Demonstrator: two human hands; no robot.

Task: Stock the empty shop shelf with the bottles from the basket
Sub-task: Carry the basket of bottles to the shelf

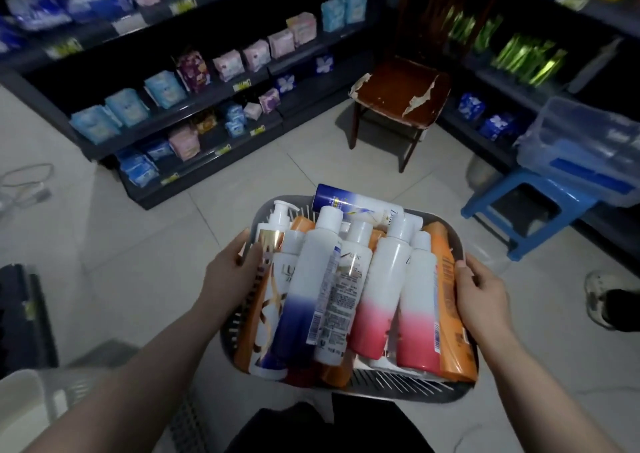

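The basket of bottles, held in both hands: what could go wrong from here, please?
1. The Dove bottle lies crosswise on the pile at the far rim of the basket; a forward tilt might roll it out.
2. The left hand and right hand grip only the side rims under a heaped load; the basket may slip.
3. The chair and blue stool stand ahead; the basket could bump them.
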